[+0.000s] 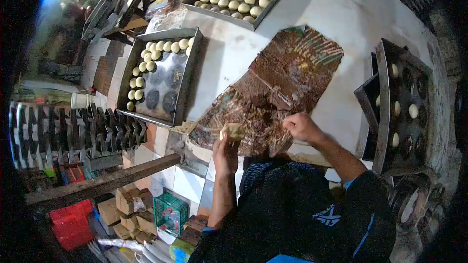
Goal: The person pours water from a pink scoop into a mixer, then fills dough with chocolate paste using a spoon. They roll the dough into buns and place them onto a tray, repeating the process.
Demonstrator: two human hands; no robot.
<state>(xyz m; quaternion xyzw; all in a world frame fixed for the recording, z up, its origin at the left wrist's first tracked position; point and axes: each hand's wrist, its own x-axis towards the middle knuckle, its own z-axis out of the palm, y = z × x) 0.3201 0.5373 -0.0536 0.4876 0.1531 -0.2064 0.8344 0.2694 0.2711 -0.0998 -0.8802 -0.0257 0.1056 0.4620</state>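
Observation:
A flattened piece of pale dough (233, 131) rests in my left hand (225, 153), with the fingers wrapped at its lower left side. My right hand (300, 126) is closed above the lower part of a brown, sticky-looking filling mass (302, 68); its fingers are pressed together, and what they hold, if anything, is too small to make out. The filling lies spread on the pale tabletop (219, 61), marked with ridges and streaks. A thin stick (280, 93) lies on the filling, up and left of my right hand.
Left on the table, a metal tray (187, 87) holds several dough balls along two sides. Another tray (256, 23) full of dough balls stands at the far edge. Stacked trays (382, 117) with some dough pieces are at the right. A wooden beam (107, 180) and green crate (170, 212) are lower left.

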